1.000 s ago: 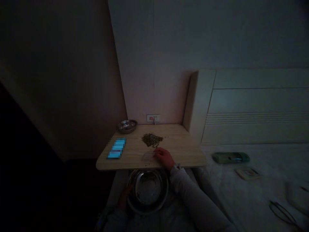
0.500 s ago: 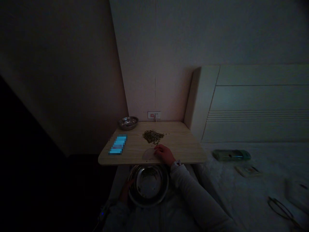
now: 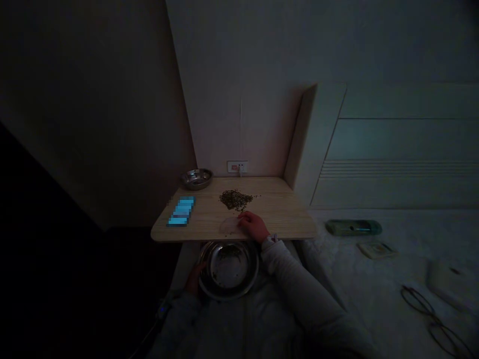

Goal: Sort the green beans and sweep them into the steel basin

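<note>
The room is dim. My right hand [image 3: 254, 226] rests on a small wooden table [image 3: 284, 219], fingers curled on a pale thin card-like piece [image 3: 229, 225] I cannot name, just in front of a pile of small dark seeds [image 3: 234, 198]. Below the table's front edge, my left hand [image 3: 194, 279] grips the left rim of a large steel bowl [image 3: 229, 269]. The bowl holds a few of the same seeds.
A lit phone [image 3: 181, 211] lies on the table's left side. A small steel dish [image 3: 196, 178] sits at the back left, below a wall socket [image 3: 237, 167]. On the bed to the right lie a green case [image 3: 354, 228], a small flat box [image 3: 376, 249] and glasses [image 3: 434, 319].
The view has shifted so the table sits higher in frame. My right hand stays by the pale piece near the seeds; my left hand still holds the bowl.
</note>
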{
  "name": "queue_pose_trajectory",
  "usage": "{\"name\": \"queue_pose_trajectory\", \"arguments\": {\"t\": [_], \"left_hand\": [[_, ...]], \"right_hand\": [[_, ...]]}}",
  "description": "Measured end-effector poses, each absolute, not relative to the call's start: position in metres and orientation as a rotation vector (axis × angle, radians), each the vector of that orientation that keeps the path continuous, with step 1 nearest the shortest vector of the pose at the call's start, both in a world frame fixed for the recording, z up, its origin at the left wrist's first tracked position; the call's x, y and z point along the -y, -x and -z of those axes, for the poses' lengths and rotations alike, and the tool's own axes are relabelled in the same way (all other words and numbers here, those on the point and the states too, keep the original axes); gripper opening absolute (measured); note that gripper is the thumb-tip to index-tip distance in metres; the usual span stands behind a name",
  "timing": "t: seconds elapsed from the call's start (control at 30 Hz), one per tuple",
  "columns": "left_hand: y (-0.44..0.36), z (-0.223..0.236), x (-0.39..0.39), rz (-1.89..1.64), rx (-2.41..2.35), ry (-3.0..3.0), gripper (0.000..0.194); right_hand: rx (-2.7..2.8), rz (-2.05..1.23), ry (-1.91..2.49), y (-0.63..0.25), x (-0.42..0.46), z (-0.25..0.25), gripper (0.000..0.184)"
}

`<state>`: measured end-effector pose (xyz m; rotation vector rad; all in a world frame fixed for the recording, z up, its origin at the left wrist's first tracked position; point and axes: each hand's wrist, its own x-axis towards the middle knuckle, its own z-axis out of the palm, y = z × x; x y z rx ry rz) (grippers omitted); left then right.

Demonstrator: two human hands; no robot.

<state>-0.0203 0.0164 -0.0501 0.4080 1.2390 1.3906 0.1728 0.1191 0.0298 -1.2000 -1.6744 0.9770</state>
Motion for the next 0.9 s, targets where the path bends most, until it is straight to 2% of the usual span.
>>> {"name": "queue_pose_trajectory", "arguments": {"t": [0.17, 0.9], "left_hand": [[0.024, 0.057, -0.017, -1.361, -1.214, -0.395, 0.025], [0.022, 0.048, -0.013, -1.349, -1.285, -0.423, 0.014]], "right_hand": [[1.661, -0.973, 1.198, -0.173, -0.119, -0.030, 0.019], [1.626, -0.991, 1.213, -0.171, -0.120, -0.032, 0.018]]}}
